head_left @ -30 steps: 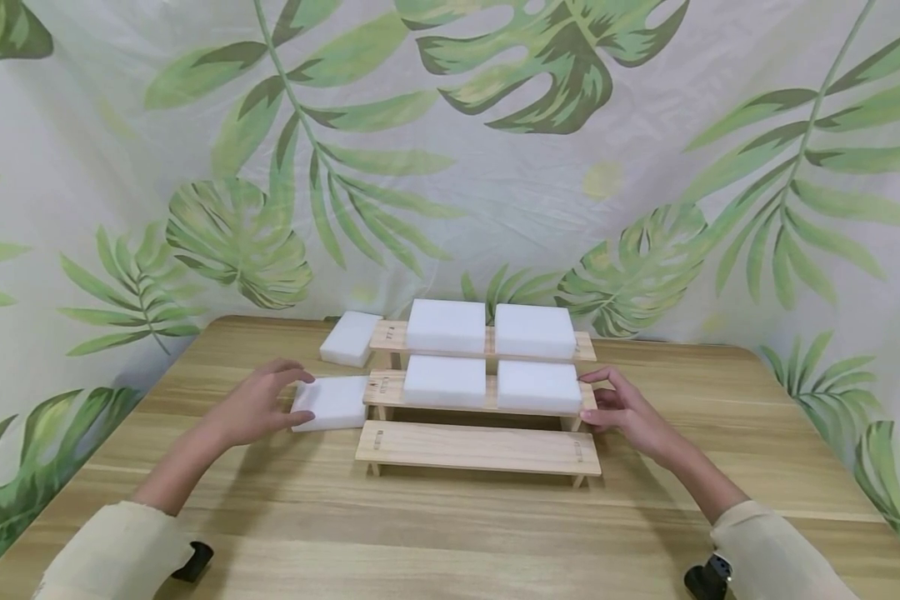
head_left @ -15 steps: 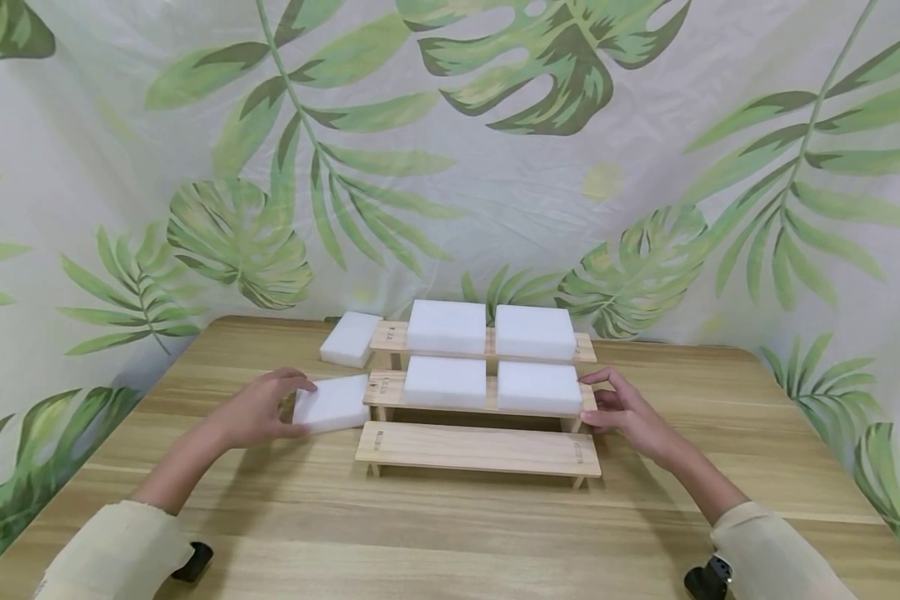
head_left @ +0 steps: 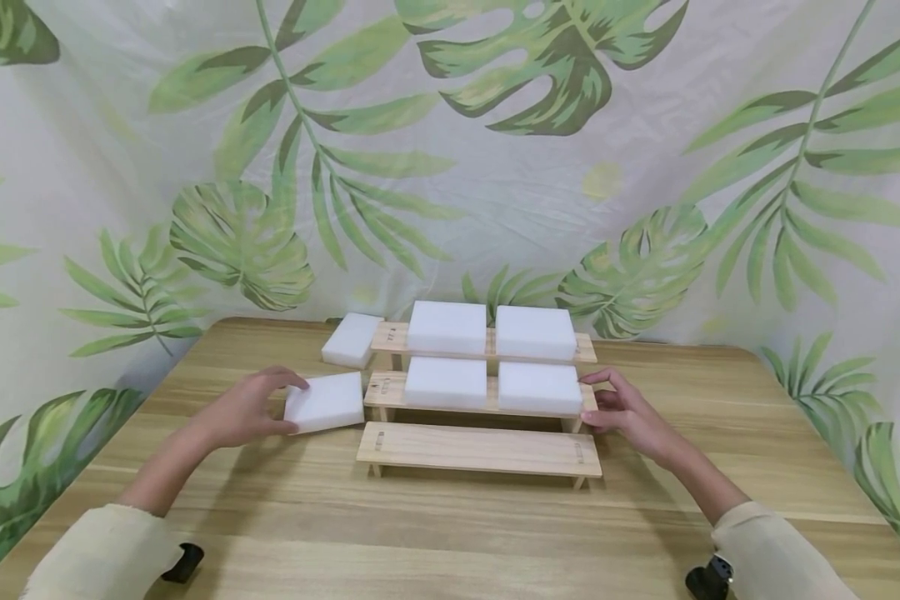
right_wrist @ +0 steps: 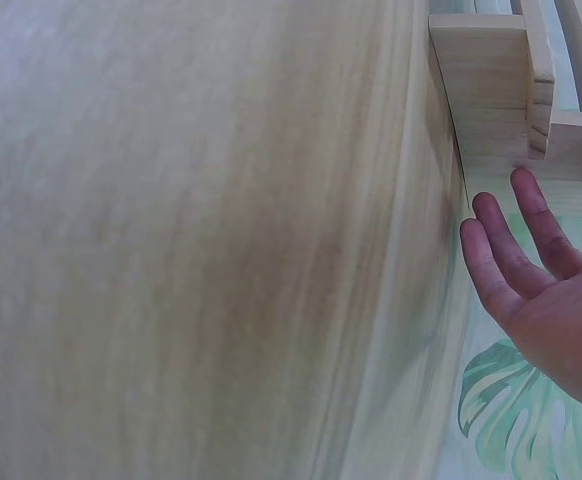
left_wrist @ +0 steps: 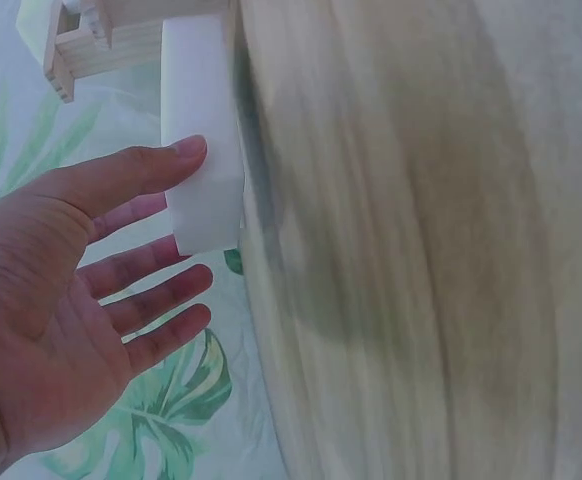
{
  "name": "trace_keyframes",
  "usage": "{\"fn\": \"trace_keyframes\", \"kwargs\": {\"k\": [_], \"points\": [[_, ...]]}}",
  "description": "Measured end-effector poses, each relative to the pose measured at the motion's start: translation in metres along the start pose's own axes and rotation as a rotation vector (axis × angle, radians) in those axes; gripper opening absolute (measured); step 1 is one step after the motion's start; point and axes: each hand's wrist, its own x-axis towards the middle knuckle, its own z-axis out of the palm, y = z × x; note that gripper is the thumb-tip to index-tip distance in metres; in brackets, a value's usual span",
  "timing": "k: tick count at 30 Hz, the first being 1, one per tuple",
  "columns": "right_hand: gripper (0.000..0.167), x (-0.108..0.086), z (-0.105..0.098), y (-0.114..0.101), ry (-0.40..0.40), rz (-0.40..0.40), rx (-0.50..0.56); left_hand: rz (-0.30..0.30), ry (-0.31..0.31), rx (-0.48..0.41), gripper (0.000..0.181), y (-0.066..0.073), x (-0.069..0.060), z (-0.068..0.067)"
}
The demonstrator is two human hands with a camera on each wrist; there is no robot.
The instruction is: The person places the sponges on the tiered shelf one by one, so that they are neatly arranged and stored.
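Your left hand [head_left: 246, 412] pinches a white block [head_left: 326, 403], located between the table's [head_left: 450, 542] left edge and the wooden stand [head_left: 478, 446]; your right hand [head_left: 630, 417] grips the stand's right end. Seemingly mid-pickup, the next move calls for lifting level.

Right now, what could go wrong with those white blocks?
Two things, maybe. The left hand pinches one white block by just one end, so it might tip or slip. Also, the right hand is at the right end of the middle shelf; a bump there could shift the block next to it.
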Motion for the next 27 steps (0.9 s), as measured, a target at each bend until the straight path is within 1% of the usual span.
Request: {"fn": "trace_keyframes", "kwargs": {"k": [9,13,18,23,27], "points": [[0.053,-0.001,0.001,0.0,-0.004,-0.001,0.016,-0.004,-0.01,-0.036,0.055,-0.002,-0.006,-0.009],[0.053,0.0,0.001,0.0,0.002,0.002,0.011,-0.001,-0.005,-0.047,0.057,-0.002,-0.008,-0.014],[0.053,0.001,0.001,0.0,0.006,0.006,0.009,0.02,0.007,-0.038,0.058,-0.003,-0.011,-0.018],[0.053,0.001,0.001,-0.001,0.004,0.006,0.011,0.039,0.015,-0.06,0.056,-0.004,-0.014,-0.023],[0.053,0.0,0.001,-0.002,0.001,0.006,0.012,0.062,0.022,-0.054,0.056,-0.003,-0.018,-0.028]]}}
